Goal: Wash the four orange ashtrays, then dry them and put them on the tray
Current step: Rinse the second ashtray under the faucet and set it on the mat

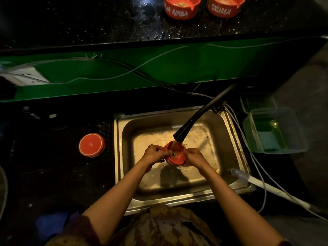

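Observation:
An orange ashtray is held over the steel sink, tilted under water running from the black faucet spout. My left hand grips its left side and my right hand grips its right side. Another orange ashtray lies upside down on the dark mat left of the sink. Two more orange ashtrays stand upright on the wet black counter at the far top, with white lettering on their sides.
A green ledge with loose cables runs behind the sink. Clear plastic containers stand to the right of the sink, one holding a sponge. A white hose crosses the sink's right corner.

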